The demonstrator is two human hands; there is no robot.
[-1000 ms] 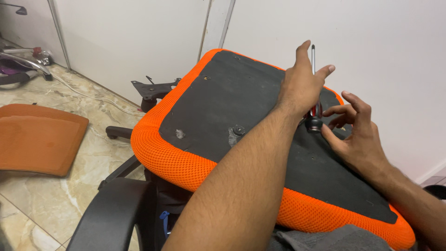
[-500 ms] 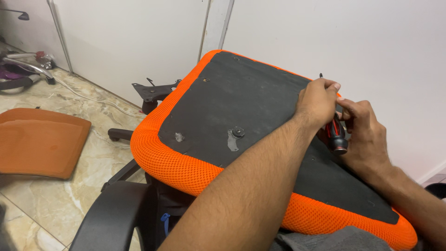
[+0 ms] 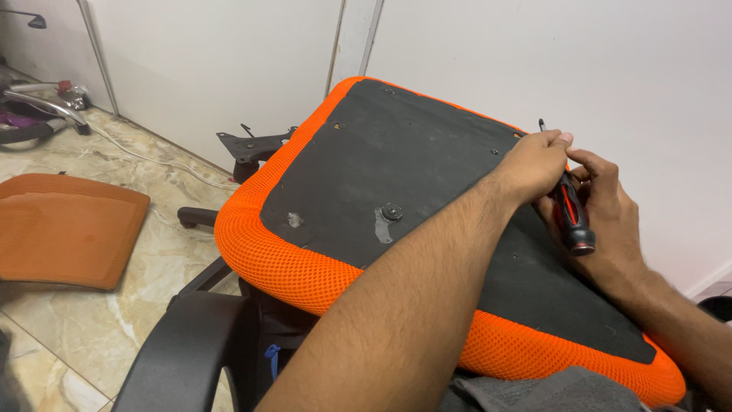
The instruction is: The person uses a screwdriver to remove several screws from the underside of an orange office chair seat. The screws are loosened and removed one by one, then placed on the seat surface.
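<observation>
An upturned orange seat [image 3: 290,267] with a black underside lies tilted across a black chair base [image 3: 183,351], near a white wall [image 3: 610,69] and above a marble floor [image 3: 99,320] where an orange mesh backrest [image 3: 65,229] lies flat. The left hand [image 3: 537,164] is curled shut around the upper shaft of a screwdriver [image 3: 570,217], whose tip pokes out above the fingers at the seat's far edge. The right hand [image 3: 614,221] wraps loosely around the red-and-black handle, fingers touching it.
</observation>
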